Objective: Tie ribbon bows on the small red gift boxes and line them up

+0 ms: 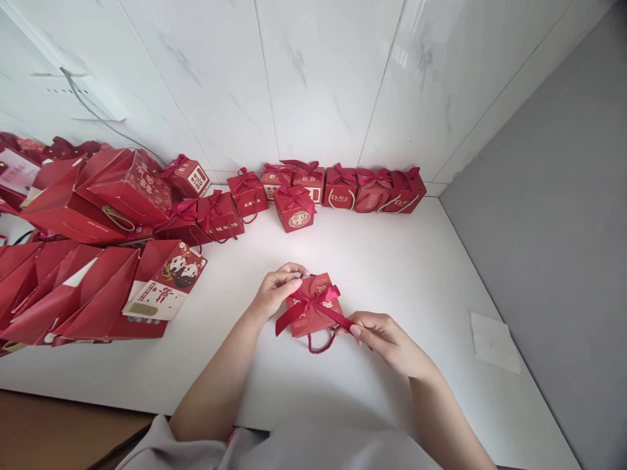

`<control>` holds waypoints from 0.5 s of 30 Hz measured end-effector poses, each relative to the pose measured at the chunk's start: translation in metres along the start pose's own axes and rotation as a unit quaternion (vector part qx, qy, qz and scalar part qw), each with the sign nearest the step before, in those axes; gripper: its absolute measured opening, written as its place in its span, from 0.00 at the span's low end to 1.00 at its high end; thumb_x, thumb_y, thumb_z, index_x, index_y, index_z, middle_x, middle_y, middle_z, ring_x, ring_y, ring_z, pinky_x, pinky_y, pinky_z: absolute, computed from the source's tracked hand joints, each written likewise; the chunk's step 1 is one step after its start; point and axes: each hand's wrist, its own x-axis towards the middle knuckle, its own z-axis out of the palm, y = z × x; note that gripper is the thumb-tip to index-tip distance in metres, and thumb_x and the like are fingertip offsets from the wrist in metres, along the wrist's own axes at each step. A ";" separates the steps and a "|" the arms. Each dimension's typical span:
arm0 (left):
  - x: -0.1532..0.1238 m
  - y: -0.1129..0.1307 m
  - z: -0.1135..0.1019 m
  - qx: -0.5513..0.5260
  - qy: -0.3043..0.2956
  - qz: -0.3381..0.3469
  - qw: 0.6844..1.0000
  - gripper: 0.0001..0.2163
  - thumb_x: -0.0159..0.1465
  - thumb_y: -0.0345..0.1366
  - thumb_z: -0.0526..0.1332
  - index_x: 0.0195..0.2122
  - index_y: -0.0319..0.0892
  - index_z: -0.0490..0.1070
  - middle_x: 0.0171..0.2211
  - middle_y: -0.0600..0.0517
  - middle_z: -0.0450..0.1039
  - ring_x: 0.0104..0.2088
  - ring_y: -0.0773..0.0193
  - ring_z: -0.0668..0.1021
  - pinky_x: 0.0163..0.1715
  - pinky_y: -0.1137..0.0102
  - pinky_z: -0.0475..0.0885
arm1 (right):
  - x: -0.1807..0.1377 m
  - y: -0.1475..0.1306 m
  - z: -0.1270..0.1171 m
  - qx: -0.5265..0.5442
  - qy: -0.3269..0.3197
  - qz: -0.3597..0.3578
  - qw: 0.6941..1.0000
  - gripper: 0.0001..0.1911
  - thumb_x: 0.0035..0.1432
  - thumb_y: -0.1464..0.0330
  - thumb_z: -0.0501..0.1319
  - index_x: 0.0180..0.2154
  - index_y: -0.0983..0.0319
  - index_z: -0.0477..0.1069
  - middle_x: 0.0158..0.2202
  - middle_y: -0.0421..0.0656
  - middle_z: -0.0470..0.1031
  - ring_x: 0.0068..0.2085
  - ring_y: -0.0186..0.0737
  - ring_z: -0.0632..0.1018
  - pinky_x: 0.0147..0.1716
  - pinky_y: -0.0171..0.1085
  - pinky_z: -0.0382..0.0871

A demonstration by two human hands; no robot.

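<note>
On the white tabletop (372,261), directly in front of the person, lies a small red gift box (313,321), gold-printed face up. Left hand (278,292) holds it at the far left corner, thumb on top, fingers curled behind the edge. Dark red ribbon (312,303) sits across the top, tied in a bow; right hand (382,334) has its right tail pinched narrowly between thumb and fingers. Twisted cord handle (321,351) loops out at the near side. Along the wall: row of similar boxes (340,196), ribboned. At left: larger red cartons (73,287), closely grouped. Far right: white paper sheet (494,343), lying flat.
</note>
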 end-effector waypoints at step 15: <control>-0.036 0.042 -0.029 0.335 -0.028 -0.121 0.934 0.21 0.63 0.55 0.56 0.31 0.41 0.74 0.33 0.51 0.75 0.35 0.60 0.75 0.37 0.68 0.67 | 0.034 -0.035 -0.034 -0.070 0.012 0.014 0.997 0.15 0.68 0.55 0.53 0.53 0.53 0.62 0.38 0.39 0.71 0.35 0.37 0.74 0.41 0.40 0.66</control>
